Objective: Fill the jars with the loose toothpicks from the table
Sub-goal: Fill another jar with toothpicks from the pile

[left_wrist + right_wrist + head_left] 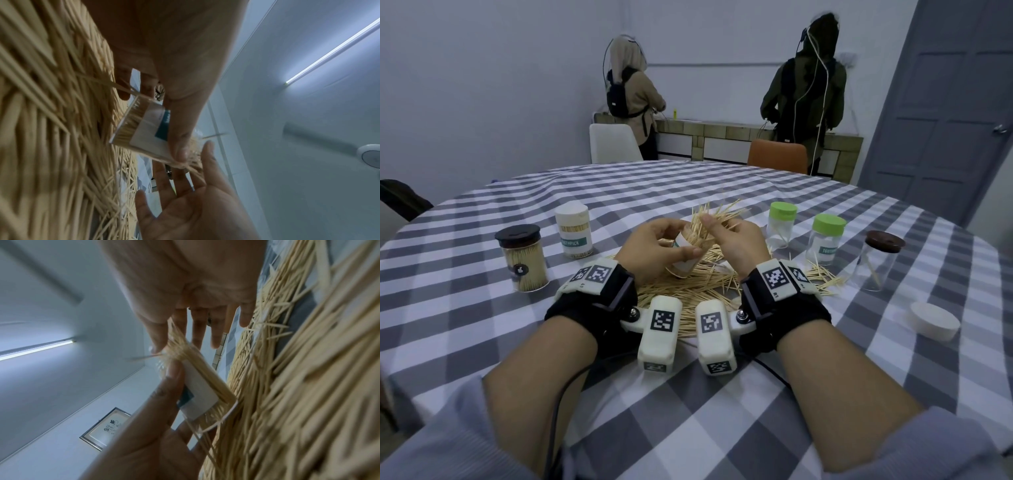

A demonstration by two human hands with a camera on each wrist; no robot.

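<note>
The left hand (654, 246) grips a tilted clear plastic cylinder jar with a white-and-teal label (683, 257) above the heap of thin wooden toothpicks (688, 291) on the checked-cloth table (756, 394); the right hand (736, 243) pinches a splayed toothpick bunch (717, 214) at its mouth. A capped jar (574, 233) reads "TOOTHPICK".

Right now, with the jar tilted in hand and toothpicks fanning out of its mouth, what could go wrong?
1. The left hand holds the labelled jar tilted; toothpicks splaying from its mouth could slide back onto the pile.
2. The right hand pinches only part of the fan, so crossed sticks may jam at the rim.
3. The green-lidded jar stands close and might get knocked.
</note>
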